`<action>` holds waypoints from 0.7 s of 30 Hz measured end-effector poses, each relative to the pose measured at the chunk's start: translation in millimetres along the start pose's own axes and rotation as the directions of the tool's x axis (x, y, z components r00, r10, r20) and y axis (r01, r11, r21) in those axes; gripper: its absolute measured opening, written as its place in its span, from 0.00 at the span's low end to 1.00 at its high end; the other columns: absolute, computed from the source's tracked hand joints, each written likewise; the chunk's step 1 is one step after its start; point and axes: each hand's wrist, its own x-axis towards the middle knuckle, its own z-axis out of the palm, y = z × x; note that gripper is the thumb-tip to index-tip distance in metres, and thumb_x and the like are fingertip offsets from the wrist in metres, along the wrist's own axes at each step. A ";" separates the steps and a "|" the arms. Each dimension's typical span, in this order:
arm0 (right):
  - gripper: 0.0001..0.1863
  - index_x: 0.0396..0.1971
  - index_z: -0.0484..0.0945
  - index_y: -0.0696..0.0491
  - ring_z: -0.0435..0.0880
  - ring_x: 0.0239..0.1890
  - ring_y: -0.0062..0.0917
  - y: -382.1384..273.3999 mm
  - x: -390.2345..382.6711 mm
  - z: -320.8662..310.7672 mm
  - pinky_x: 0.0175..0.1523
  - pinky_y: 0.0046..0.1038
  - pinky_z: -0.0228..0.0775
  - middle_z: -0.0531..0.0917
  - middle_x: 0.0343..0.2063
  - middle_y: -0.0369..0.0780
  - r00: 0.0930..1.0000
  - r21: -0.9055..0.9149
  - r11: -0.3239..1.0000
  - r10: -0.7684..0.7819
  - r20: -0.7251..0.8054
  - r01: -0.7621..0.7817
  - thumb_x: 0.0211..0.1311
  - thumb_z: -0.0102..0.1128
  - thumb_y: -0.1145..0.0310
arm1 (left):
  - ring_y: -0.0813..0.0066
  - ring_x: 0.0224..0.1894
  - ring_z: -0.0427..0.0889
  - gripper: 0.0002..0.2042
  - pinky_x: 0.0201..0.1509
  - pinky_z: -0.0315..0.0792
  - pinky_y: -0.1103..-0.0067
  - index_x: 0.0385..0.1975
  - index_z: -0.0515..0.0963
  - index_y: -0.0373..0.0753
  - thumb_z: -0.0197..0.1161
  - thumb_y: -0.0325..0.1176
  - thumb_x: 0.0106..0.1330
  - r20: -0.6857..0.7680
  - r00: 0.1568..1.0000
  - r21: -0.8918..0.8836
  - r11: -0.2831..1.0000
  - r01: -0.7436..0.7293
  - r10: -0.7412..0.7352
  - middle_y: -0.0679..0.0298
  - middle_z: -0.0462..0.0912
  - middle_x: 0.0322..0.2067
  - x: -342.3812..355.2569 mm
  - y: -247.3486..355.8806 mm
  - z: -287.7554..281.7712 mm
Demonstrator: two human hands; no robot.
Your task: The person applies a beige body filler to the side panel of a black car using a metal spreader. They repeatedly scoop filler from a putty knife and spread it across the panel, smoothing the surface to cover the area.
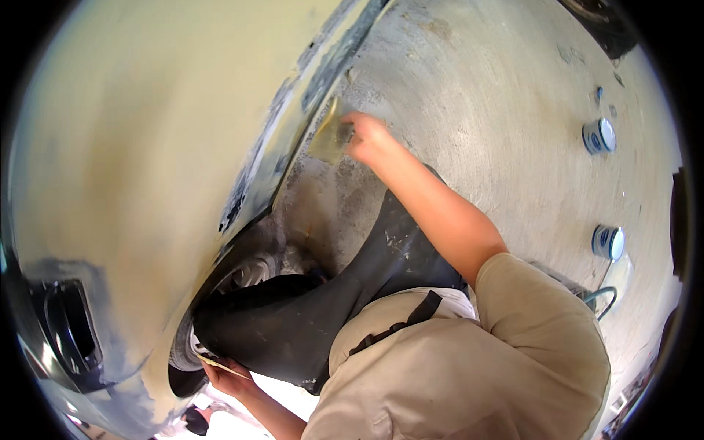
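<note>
A car's body panel (139, 147), cream with bluish-grey patches, fills the left side. Along its lower edge runs a rough grey-white strip (268, 139). My right hand (367, 139) reaches out to that edge, fingers closed on a flat, yellowish, see-through sheet (328, 136) blurred by motion; it may be a spreader, and whether it touches the panel I cannot tell. Low down by the wheel (183, 352), my left hand (229, 378) grips a thin flat board (224, 367) with a yellowish edge, seen nearly edge-on.
My dark-trousered legs (293, 323) are bent beside the wheel arch. On the concrete floor (469, 95) to the right stand two blue-and-white cans (599, 136) (608, 242). A green hose or handle (603, 297) curves near my right shoulder. A black vent-like recess (70, 323) sits in the panel.
</note>
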 end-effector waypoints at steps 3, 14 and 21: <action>0.09 0.40 0.68 0.64 0.76 0.43 0.38 10.6 27.0 2.0 0.49 0.47 0.73 0.73 0.40 0.46 0.998 0.027 1.000 -0.002 -0.055 0.003 0.60 0.47 0.78 | 0.79 0.25 0.79 0.12 0.24 0.71 0.87 0.40 0.76 0.31 0.47 0.32 0.71 -0.040 0.999 0.072 0.997 -0.027 0.030 0.59 0.83 0.29 12.3 1.3 -24.6; 0.09 0.38 0.71 0.65 0.78 0.35 0.40 29.2 69.4 21.2 0.36 0.51 0.73 0.75 0.36 0.47 0.982 -0.005 0.993 -0.117 -0.149 0.118 0.58 0.47 0.79 | 0.79 0.24 0.80 0.13 0.21 0.73 0.87 0.43 0.77 0.29 0.48 0.31 0.70 0.138 0.986 0.014 0.996 0.090 -0.091 0.57 0.84 0.33 4.9 6.7 -13.1; 0.15 0.49 0.67 0.64 0.74 0.44 0.33 24.7 67.3 44.5 0.42 0.44 0.70 0.73 0.47 0.45 0.982 -0.115 0.992 -0.079 -0.173 0.059 0.65 0.40 0.74 | 0.79 0.22 0.79 0.11 0.21 0.71 0.87 0.38 0.77 0.31 0.49 0.32 0.70 0.121 0.990 0.010 0.997 0.075 -0.076 0.60 0.84 0.28 8.5 4.0 -18.5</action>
